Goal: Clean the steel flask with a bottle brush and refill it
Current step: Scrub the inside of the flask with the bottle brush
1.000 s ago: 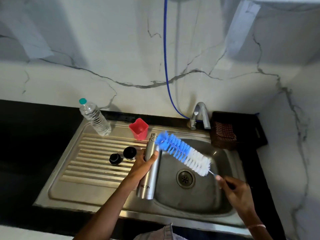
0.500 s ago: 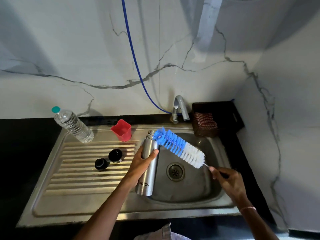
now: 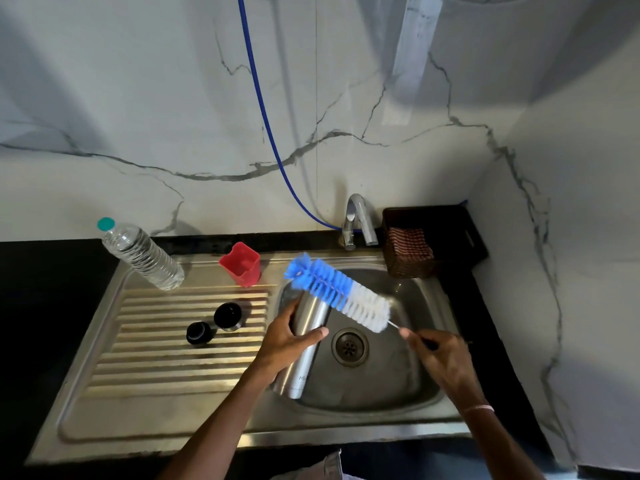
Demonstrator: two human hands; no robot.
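The left hand [image 3: 287, 341] wraps its fingers and thumb around the upper body of the steel flask [image 3: 298, 377], a slim brushed-metal cylinder. The flask leans over the left edge of the sink [image 3: 398, 389], with its base low near the basin's left wall. The right hand [image 3: 446, 358] pinches the thin wire stem of the bottle brush [image 3: 339, 294] and curls round a dark handle. The brush head is a long, fluffy cylinder of bristles, blue towards the tip and white nearer the stem. It lies slantwise across the top of the flask. The flask's mouth is hidden behind the blue bristles, so it is unclear whether the tip touches it.

The sink is dull stainless steel with a round drain [image 3: 349, 347] in the bottom of the basin. A ribbed draining board [image 3: 166, 362] adjoins it on the left. On the ribs stand two small round black caps [image 3: 199, 333] [image 3: 228, 316], just beside each other. Behind them are a squarish red plastic cup [image 3: 240, 264] and a clear ridged plastic bottle [image 3: 142, 254] with a teal top. A curved metal tap [image 3: 358, 220] rises behind the basin, and a blue hose [image 3: 266, 126] runs down the veined marble wall to it. To the right of the tap, a dark woven basket [image 3: 450, 223] holds a red checked cloth [image 3: 410, 242].
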